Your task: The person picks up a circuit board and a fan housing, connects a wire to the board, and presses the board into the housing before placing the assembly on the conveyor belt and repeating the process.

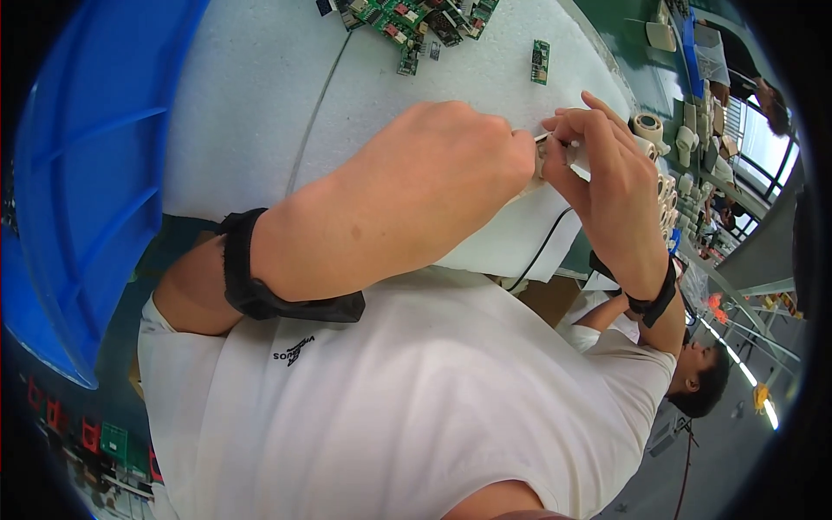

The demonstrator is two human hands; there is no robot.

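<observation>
My left hand [472, 152] is closed in a fist, its back turned up and most of its fingers hidden. It meets my right hand [607, 165] over the white foam surface [234, 113]. Between the two hands a small off-white part [540, 158] shows, mostly covered, so its kind is unclear. The thumb and index finger of my right hand pinch at this part, while the other fingers are bent above it. Beyond the hands lies a single small green circuit board [540, 62]. A heap of green circuit boards [399, 19] sits farther off, near the top edge.
A large blue plastic bin [95, 165] stands at my left. Several off-white cylindrical parts [648, 126] are gathered at the right. A black cable [544, 247] hangs by the near edge of the work surface. Another person [698, 377] is behind at the right.
</observation>
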